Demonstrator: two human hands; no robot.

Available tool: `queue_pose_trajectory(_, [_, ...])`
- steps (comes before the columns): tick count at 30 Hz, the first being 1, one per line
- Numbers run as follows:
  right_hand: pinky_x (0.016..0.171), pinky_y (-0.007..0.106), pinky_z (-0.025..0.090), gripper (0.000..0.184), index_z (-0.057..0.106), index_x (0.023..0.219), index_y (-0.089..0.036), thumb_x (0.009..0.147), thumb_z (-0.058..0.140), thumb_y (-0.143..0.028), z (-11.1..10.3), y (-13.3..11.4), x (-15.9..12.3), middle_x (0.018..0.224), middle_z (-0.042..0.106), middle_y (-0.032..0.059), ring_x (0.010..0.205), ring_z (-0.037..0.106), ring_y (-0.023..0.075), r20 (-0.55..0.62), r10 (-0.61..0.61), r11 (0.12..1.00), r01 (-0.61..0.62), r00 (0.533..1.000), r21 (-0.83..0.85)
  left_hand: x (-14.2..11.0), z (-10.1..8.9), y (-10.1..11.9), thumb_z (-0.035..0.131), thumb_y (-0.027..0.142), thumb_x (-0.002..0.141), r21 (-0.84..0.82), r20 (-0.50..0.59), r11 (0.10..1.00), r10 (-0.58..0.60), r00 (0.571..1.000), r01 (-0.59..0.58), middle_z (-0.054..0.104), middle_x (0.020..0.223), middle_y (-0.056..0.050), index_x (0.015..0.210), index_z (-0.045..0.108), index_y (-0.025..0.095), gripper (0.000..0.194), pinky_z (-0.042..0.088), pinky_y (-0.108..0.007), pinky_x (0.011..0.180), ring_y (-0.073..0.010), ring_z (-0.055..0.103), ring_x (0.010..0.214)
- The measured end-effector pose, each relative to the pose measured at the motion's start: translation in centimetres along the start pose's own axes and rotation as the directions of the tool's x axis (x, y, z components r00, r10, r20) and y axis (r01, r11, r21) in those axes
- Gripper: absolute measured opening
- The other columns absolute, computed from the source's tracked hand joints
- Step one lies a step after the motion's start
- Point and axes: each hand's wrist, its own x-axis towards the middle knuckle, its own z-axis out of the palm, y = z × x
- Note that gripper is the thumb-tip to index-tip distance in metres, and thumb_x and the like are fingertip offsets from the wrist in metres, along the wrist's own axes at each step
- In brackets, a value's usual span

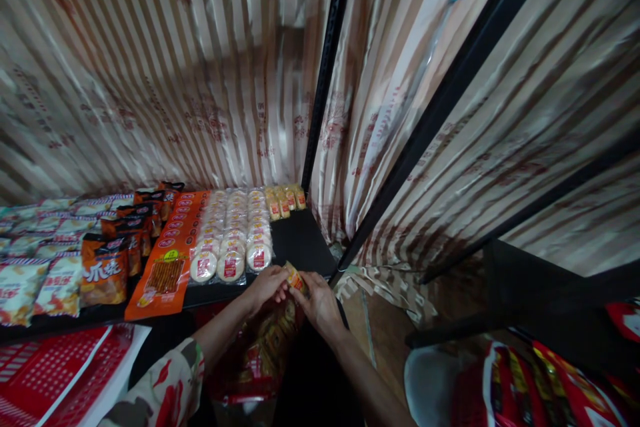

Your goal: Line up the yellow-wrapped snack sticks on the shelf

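Between my two hands, in front of the shelf's edge, is a small yellow snack packet point(294, 276) with a red and white label. My right hand point(320, 303) grips its right side with thumb and fingers. The curled fingers of my left hand point(270, 285) close on its left end. Below them hangs a clear bag of similar yellow packets point(270, 347), dim and partly hidden by my left forearm. At the back of the black shelf point(300, 240), several matching yellow packets point(285, 200) stand in rows beside round white crackers point(231, 263) in clear wrappers.
Orange flat packs point(163, 267), orange-brown snack bags point(104, 270) and white snack bags point(57, 283) line the shelf leftward. A red basket point(45, 367) is at lower left. A black post point(390, 213) rises on the right, with red bags point(565, 373) beyond it.
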Motion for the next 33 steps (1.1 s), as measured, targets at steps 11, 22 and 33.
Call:
queue_pose_trajectory(11, [0.078,0.033,0.046,0.032,0.057,0.106,-0.015,0.081,0.048,-0.033,1.1,0.7,2.8,0.091,0.062,0.0096,0.086,0.058,0.0220,-0.141,0.126,0.988,-0.136,0.982,-0.068,1.4,1.8,1.0,0.051,0.019,0.066,-0.047,-0.238,0.996,0.064,0.969,-0.078,0.054,0.066,0.002,0.076,0.054,0.017,0.011,0.040,-0.020,0.055,-0.0104,0.052,0.063])
queue_pose_trajectory(22, [0.079,0.033,0.045,0.033,0.056,0.108,-0.013,0.078,0.049,-0.024,2.4,2.7,6.4,0.093,0.062,0.0111,0.089,0.056,0.0227,-0.244,0.132,0.989,-0.144,0.961,-0.034,4.8,2.7,1.7,0.048,0.009,0.068,-0.119,-0.353,0.981,0.102,0.930,-0.153,0.061,0.094,-0.007,0.100,0.054,0.015,0.032,0.044,-0.020,0.070,-0.0130,0.058,0.084])
queue_pose_trajectory(33, [0.082,0.037,0.045,0.037,0.055,0.109,-0.013,0.074,0.043,-0.015,4.4,5.1,9.3,0.099,0.059,0.0134,0.096,0.054,0.0248,-0.289,0.144,0.989,-0.143,0.946,0.026,8.4,3.1,2.7,0.044,0.001,0.067,-0.108,-0.400,0.970,0.157,0.903,-0.216,0.065,0.091,-0.006,0.083,0.054,0.016,0.025,0.043,-0.022,0.082,-0.0132,0.060,0.088])
